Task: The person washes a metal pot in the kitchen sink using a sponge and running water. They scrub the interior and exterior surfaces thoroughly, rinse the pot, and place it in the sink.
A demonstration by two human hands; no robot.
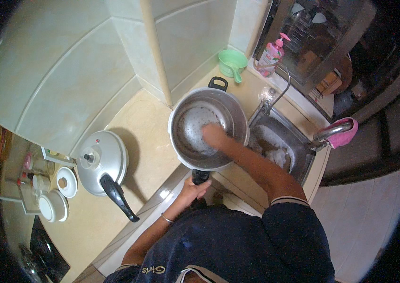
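A large metal pressure cooker pot [235, 102] stands at the counter's inner corner, near the sink, its mouth facing up. Its long black handle [200, 176] points towards me, and my left hand [193, 191] is closed around it. Inside the pot is my right hand [215, 136], blurred, with its fingers down near the bottom. Whether those fingers hold anything is hidden. Dark specks and a whitish film mark the pot's inner base. To the left, the pressure cooker lid [109, 150] rests on the counter with its black handle [117, 194] towards me.
Right of the pot lies a metal sink [306, 155] with suds and a faucet [334, 130] draped with a pink cloth [345, 132]. A green dipper [233, 62] and a pink pump bottle [271, 56] stand behind. Far left are a white lidded pot [53, 207] and a black cooktop [46, 247].
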